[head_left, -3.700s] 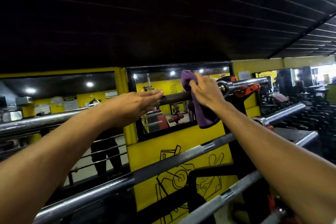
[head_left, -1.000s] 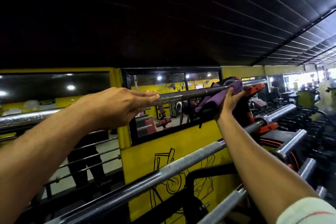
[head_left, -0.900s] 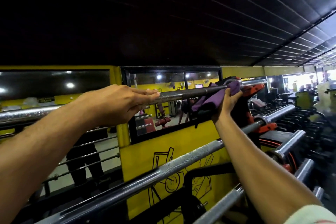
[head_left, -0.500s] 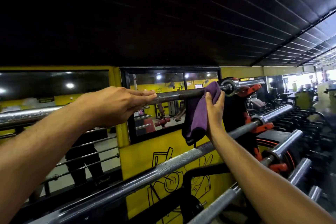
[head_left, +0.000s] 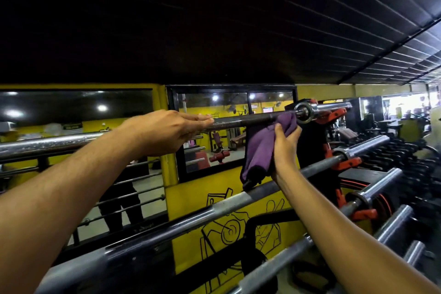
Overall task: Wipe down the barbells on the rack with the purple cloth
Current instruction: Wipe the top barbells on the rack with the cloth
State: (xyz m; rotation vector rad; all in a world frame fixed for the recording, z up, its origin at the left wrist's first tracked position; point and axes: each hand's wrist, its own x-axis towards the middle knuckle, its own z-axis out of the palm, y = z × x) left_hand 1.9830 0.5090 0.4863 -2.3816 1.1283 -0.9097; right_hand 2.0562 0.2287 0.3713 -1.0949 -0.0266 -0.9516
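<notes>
Barbells of grey steel lie in tiers on the rack; the top dark steel barbell runs from nine o'clock to two o'clock. The left hand curls around its shaft. The right hand grips the purple cloth, bunched against the bar just beside the chrome collar. Red rack hooks sit beyond. A lower knurled steel barbell crosses beneath the cloth's hanging edge; a black-framed mirror lies behind.

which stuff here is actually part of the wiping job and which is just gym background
In the job:
purple cloth, held in right hand
top barbell, steadied by left hand
lower barbells on the rack

Background:
wall mirror
yellow wall
railing
</notes>
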